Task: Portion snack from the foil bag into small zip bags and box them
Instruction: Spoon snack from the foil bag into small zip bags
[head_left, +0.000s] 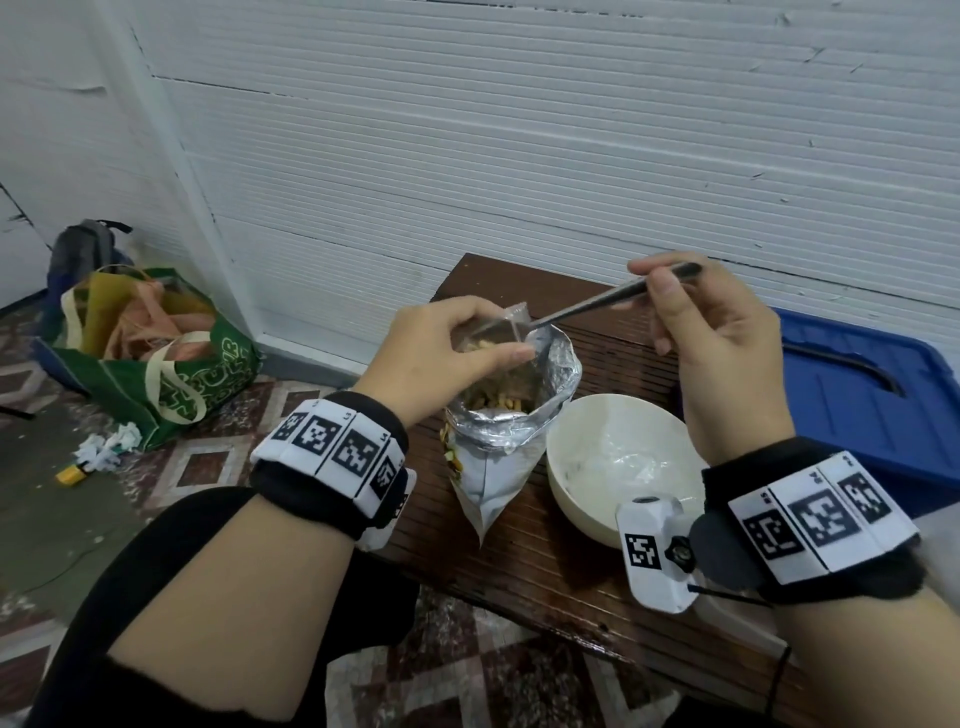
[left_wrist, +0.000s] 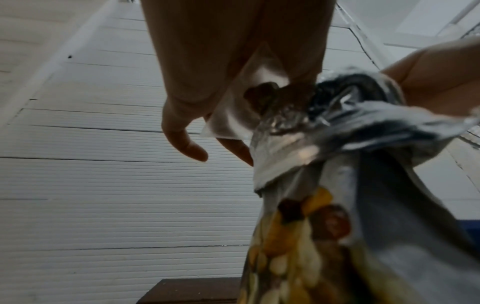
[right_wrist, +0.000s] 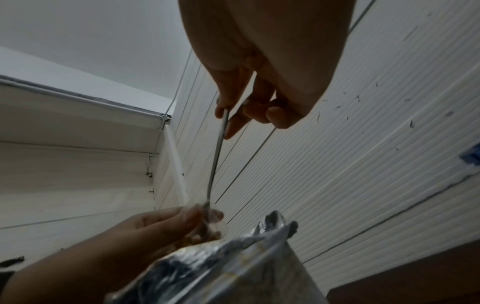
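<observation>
Dark wooden table (head_left: 524, 571), open foil bag (head_left: 511, 436) of mixed snack, left hand (head_left: 447, 345) pinching part-filled zip bag (head_left: 498, 335), right hand (head_left: 711, 332) gripping spoon (head_left: 597, 301)

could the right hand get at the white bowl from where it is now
Probably yes, but not freely. The white bowl sits just below the right hand with nothing between them. That hand is pinching the spoon, whose tip is in the small zip bag, so the spoon must come out first.

Wooden table (head_left: 550, 571), foil bag (head_left: 498, 457), white bowl (head_left: 587, 499)
</observation>
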